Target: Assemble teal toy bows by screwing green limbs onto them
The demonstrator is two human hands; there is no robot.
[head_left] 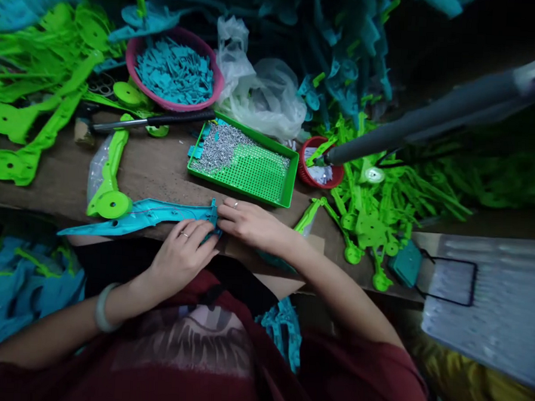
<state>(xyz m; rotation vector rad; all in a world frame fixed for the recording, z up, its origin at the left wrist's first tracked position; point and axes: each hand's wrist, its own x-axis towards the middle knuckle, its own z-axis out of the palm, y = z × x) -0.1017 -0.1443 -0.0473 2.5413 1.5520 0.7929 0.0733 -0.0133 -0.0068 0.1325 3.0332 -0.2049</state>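
The maroon shirt (181, 378) lies nearest the camera. Above it, the left hand (179, 256) grips the near edge of the long blue part (152, 215) by its squared end. The right hand (250, 225) bends its fingers at that end; what they pinch is hidden. From the right hand the part runs toward nine o'clock, its long axis nearly nine-to-three, tapered tip just below nine; the left hand is nearer its middle. The green tray (268, 194) sits at twelve from the right hand.

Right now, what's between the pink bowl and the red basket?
In the head view, a plastic bag lies between the pink bowl and red basket, with the green tray on its near side.
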